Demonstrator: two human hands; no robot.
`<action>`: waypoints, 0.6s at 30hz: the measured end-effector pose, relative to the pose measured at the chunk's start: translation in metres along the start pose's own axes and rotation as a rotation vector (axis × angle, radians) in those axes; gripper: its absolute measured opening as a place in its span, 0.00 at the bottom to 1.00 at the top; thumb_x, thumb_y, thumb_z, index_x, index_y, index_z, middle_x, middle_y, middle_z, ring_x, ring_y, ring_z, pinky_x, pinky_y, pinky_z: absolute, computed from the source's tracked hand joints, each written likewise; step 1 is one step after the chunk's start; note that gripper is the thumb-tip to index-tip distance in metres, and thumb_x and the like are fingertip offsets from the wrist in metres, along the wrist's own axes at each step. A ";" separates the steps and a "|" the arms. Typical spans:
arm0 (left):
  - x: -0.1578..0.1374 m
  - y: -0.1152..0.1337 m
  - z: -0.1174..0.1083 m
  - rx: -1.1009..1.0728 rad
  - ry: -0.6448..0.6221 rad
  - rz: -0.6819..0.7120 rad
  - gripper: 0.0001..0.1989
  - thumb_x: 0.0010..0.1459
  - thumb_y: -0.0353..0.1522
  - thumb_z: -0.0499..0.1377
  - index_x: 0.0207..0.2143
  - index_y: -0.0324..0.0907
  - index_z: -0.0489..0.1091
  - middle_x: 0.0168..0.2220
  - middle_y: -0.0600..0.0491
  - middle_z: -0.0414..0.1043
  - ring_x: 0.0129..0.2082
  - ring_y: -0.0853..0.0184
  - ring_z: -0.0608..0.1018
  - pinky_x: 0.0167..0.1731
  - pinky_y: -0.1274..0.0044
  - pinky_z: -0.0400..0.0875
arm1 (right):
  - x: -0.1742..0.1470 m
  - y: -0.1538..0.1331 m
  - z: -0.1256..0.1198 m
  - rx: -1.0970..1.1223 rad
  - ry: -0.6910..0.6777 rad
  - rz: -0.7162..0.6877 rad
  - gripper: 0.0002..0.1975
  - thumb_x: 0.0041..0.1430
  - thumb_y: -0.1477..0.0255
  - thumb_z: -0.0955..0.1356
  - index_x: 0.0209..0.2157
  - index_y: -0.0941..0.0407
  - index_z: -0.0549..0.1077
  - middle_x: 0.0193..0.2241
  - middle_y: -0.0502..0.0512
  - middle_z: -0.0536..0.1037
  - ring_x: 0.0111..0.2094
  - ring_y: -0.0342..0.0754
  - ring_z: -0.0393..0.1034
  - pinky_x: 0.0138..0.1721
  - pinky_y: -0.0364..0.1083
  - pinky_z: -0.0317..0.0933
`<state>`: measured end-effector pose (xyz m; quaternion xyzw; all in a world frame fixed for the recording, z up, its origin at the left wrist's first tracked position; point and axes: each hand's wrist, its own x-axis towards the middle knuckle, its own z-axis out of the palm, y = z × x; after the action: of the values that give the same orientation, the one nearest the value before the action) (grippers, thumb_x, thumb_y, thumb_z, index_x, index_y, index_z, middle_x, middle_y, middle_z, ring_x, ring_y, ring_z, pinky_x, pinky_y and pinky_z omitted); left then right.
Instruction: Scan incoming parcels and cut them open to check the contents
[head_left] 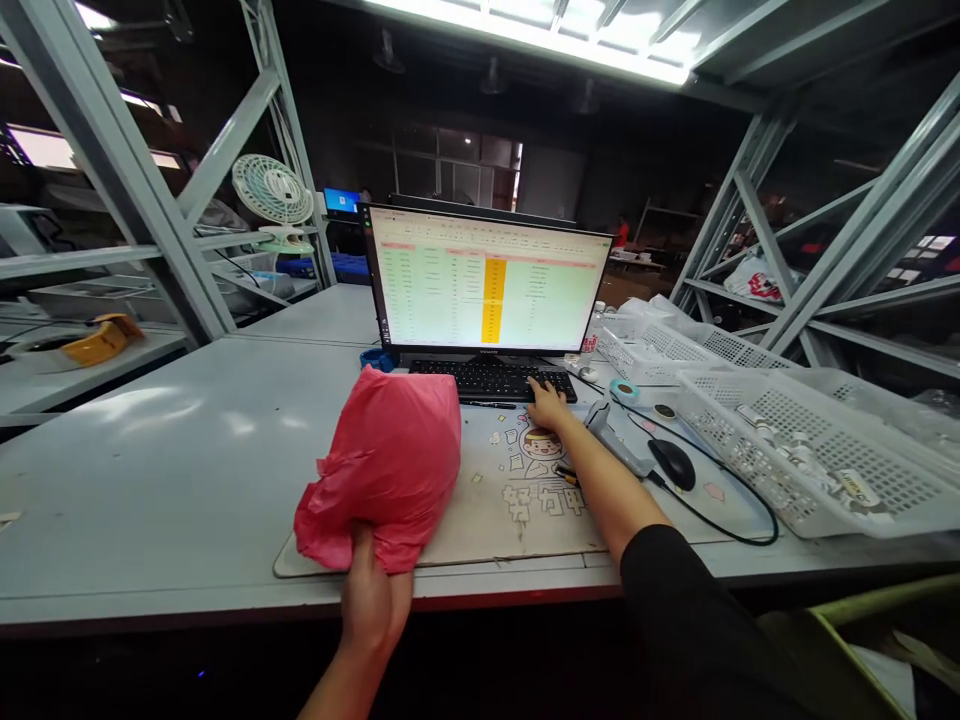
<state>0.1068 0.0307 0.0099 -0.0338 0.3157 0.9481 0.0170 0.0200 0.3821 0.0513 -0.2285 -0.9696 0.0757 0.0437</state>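
A full pink plastic bag rests at the front of the desk mat. My left hand is closed on its gathered lower end; some of the fingers are hidden by the plastic. Farther back, my right hand reaches onto the black keyboard, fingers stretched over its right-hand keys and holding nothing. Behind the keyboard stands a monitor showing a spreadsheet with one orange column. Beside my right forearm lies a grey barcode scanner, with a black mouse to its right.
White perforated baskets with small bottles stand along the right side. A black cable loops across the mat. A roll of tape sits near the keyboard. Metal rack posts rise at left, with a fan and a yellow tape dispenser.
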 end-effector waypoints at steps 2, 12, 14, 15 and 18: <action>-0.001 0.003 0.003 -0.003 -0.004 -0.022 0.22 0.77 0.38 0.52 0.70 0.53 0.68 0.69 0.54 0.69 0.70 0.65 0.69 0.73 0.68 0.58 | 0.003 -0.006 -0.008 -0.006 -0.028 -0.001 0.38 0.69 0.69 0.64 0.77 0.54 0.50 0.72 0.67 0.64 0.75 0.61 0.49 0.71 0.64 0.46; 0.031 0.055 0.001 0.131 0.110 -0.119 0.21 0.75 0.42 0.51 0.60 0.47 0.76 0.52 0.46 0.83 0.54 0.57 0.84 0.60 0.62 0.78 | -0.086 -0.012 -0.035 -0.016 -0.126 -0.140 0.28 0.65 0.67 0.69 0.66 0.50 0.72 0.58 0.62 0.80 0.58 0.60 0.75 0.56 0.53 0.67; 0.040 0.054 -0.008 0.298 0.170 -0.168 0.16 0.71 0.41 0.58 0.51 0.42 0.80 0.43 0.46 0.85 0.41 0.58 0.87 0.47 0.66 0.84 | -0.123 0.004 -0.031 -0.019 -0.125 -0.131 0.27 0.63 0.64 0.71 0.64 0.49 0.75 0.56 0.62 0.81 0.56 0.62 0.77 0.54 0.54 0.68; 0.043 0.054 -0.013 0.417 0.154 -0.234 0.14 0.66 0.40 0.63 0.46 0.40 0.80 0.38 0.45 0.84 0.34 0.59 0.86 0.40 0.68 0.85 | -0.140 0.014 -0.029 -0.021 -0.120 -0.116 0.27 0.62 0.64 0.72 0.63 0.50 0.75 0.55 0.62 0.82 0.55 0.63 0.77 0.53 0.55 0.68; 0.038 0.059 -0.032 0.846 -0.143 -0.523 0.25 0.49 0.49 0.74 0.36 0.36 0.79 0.26 0.45 0.80 0.20 0.62 0.79 0.21 0.75 0.77 | -0.179 0.040 -0.021 -0.021 -0.101 -0.069 0.26 0.62 0.65 0.72 0.61 0.51 0.77 0.53 0.64 0.81 0.54 0.62 0.77 0.53 0.54 0.68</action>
<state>0.0671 -0.0353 0.0168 -0.0367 0.6513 0.7010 0.2881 0.1994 0.3398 0.0560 -0.1911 -0.9787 0.0755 -0.0051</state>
